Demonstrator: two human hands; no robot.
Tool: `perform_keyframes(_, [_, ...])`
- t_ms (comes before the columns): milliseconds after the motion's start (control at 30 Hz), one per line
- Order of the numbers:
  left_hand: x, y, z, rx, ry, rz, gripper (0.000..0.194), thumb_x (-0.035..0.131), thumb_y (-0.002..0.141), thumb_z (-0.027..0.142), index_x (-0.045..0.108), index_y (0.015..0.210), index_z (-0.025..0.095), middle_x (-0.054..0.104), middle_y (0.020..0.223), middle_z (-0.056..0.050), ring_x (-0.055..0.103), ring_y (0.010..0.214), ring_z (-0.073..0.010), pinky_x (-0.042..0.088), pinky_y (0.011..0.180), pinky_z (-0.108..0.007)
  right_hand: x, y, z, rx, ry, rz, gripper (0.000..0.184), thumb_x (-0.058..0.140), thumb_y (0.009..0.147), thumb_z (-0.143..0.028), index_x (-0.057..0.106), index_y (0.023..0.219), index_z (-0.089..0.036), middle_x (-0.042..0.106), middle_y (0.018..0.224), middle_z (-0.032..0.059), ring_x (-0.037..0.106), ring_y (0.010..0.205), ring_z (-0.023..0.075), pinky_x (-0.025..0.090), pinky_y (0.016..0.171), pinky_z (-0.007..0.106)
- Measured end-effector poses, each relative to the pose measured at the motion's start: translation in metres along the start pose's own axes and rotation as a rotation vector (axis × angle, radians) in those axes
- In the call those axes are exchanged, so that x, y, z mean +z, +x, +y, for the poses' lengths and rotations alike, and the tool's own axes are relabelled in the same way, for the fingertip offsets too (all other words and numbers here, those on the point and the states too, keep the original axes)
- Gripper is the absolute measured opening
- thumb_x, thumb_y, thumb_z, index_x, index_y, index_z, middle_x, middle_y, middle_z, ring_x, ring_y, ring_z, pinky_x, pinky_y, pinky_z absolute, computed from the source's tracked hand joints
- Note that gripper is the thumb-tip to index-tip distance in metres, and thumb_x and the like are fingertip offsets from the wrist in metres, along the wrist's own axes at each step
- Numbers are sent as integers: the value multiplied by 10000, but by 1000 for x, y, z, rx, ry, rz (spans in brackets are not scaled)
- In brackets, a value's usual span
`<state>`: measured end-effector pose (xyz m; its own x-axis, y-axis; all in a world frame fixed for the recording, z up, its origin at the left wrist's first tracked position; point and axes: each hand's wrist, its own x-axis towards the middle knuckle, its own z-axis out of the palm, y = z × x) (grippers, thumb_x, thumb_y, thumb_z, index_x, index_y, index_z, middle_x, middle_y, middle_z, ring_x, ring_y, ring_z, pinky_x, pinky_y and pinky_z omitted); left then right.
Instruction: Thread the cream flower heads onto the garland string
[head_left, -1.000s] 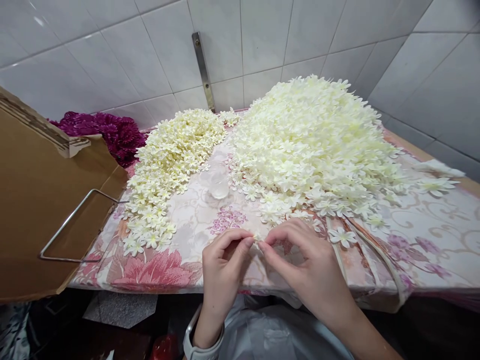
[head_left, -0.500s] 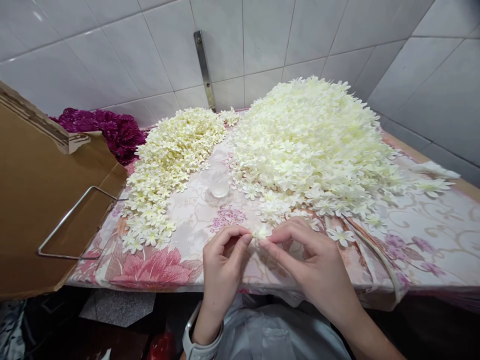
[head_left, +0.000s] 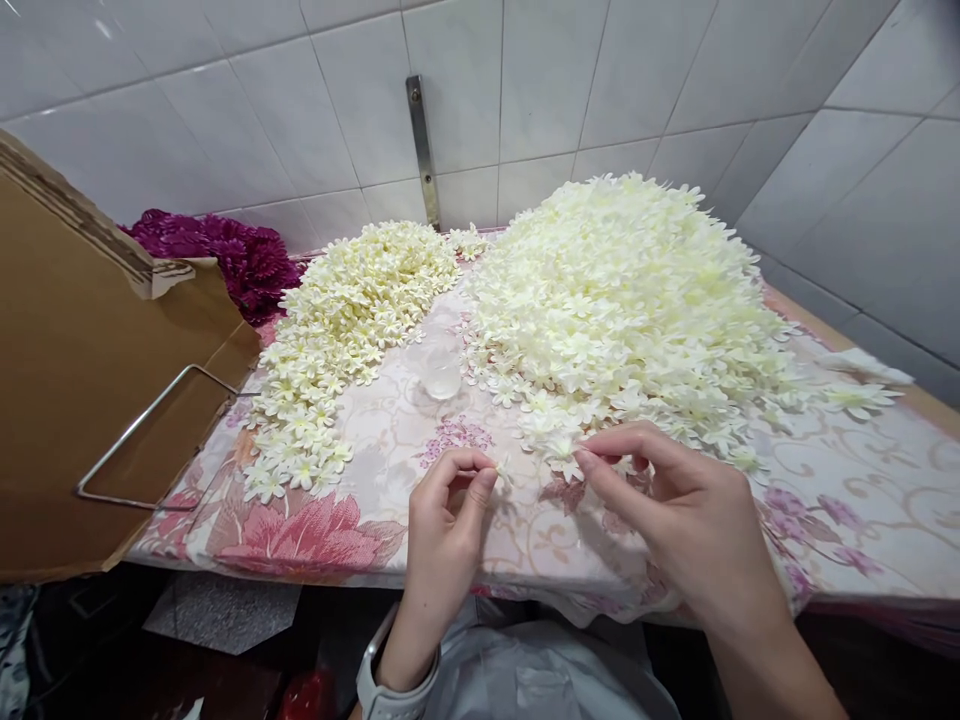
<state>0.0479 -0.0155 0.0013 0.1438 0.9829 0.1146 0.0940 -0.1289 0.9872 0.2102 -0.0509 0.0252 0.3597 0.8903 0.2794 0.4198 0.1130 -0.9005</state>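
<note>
My left hand is closed in a pinch, with a small white artificial flower sticking out past its thumb and index finger. To its right, my right hand has thumb and index finger pressed together at a white artificial flower, at the front edge of the larger heap of white flowers. The two hands are apart, just above the patterned tablecloth. A denser heap of smaller cream flowers curves along the left side.
A cardboard box with a metal wire loop stands at the left. Purple artificial flowers lie behind it. A small clear container sits between the heaps. A tiled wall closes off the back.
The hands were together at one flower, whose petals showed between the fingertips half a second ago. My right hand has since moved right, away from my left, which stays nearly in place.
</note>
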Motion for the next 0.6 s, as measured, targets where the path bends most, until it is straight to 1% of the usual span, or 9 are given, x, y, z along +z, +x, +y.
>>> perform_keyframes(100, [0,1,1,-3,6,2,86,578,841,256,599,782,197,588,707,30,551,664,-93,428,612,-167,-1,2,-2,23,82,27,103,613,753,-214,586,655,-215,629,760,13,583,699,146,459,568,231])
perform_keyframes(200, [-1,2,0,-8,10,-11,86,576,840,260,598,785,198,586,707,29,551,659,-95,431,606,-168,2,3,-2,62,175,57,138,606,729,-197,518,623,-207,617,758,8,580,653,123,461,534,209])
perform_keyframes(267, [-2,2,-1,-6,7,-11,85,577,841,266,598,789,201,586,713,30,552,662,-96,433,608,-167,3,4,-1,77,214,69,139,613,716,-181,499,643,-211,593,727,-10,558,610,103,448,504,189])
perform_keyframes(333, [-2,1,-3,-4,2,-3,85,577,846,270,596,793,207,585,714,32,551,662,-94,433,609,-164,4,5,2,68,224,65,116,613,722,-169,510,706,-220,578,719,-26,554,617,97,450,520,181])
perform_keyframes(433, [-3,-1,-2,13,-19,-28,81,570,857,270,590,804,212,602,746,24,569,696,-102,443,632,-168,7,5,4,12,130,22,89,590,760,-167,553,812,-228,589,742,-26,570,677,108,464,593,198])
perform_keyframes(500, [-3,-2,0,20,-52,-75,91,556,867,277,583,813,209,646,857,-8,602,827,-130,459,717,-191,11,3,3,-54,9,8,78,574,774,-156,573,816,-221,603,741,-19,570,686,117,458,620,217])
perform_keyframes(567, [-4,-2,2,8,-88,-135,114,535,880,293,572,820,204,670,1007,-52,602,962,-164,462,798,-229,16,1,1,-136,-75,-11,88,555,784,-133,589,807,-212,620,739,-11,578,693,126,449,632,232])
perform_keyframes(600, [-4,-3,2,-6,-105,-162,126,526,886,302,565,821,202,670,1061,-70,607,967,-172,466,799,-242,18,0,-1,-171,-91,-37,102,546,789,-122,598,811,-207,631,751,-4,587,712,132,451,643,238])
